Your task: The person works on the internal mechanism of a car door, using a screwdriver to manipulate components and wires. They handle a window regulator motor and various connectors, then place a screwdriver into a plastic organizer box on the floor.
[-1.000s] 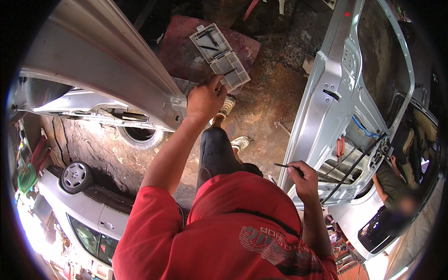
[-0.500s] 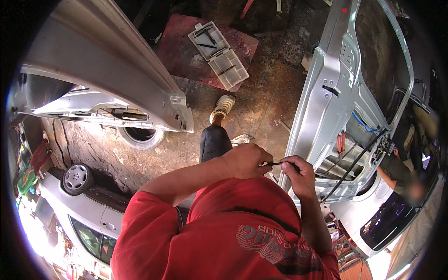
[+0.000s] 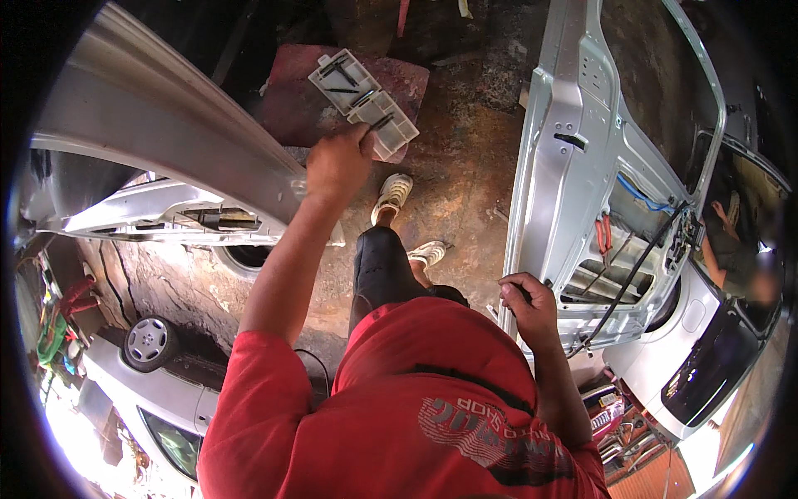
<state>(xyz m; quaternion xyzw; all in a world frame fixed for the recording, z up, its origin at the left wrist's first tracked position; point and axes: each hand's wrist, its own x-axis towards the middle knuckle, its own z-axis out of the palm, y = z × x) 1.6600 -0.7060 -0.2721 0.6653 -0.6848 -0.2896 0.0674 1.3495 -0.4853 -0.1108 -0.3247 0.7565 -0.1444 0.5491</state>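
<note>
My left hand [image 3: 339, 166] reaches out over the near side of an open pale plastic case [image 3: 401, 133], fingers bent and pinched. A short dark rod [image 3: 381, 123] shows right at its fingertips; whether it is gripped or lies in the compartment is unclear. Several dark slim tools [image 3: 341, 75] are in the case's far half. Close to my body on the right, my right hand [image 3: 532, 308] is curled, thumb against fingers, around a small dark piece that is mostly hidden. Beside it stands a bare silver-grey car door [image 3: 553, 195].
The case rests on a dark red board [image 3: 291, 104] on the stained floor. Another grey body panel [image 3: 174, 91] juts in at left, above a tyre [image 3: 245, 256]. Red-handled pliers [image 3: 603, 235] hang in the door's opening. At far right, another person [image 3: 727, 249] is beside a car.
My hands have parted. The left one has swung forward and left from the thin dark rod between both hands to the case. My right hand stays near the door.
</note>
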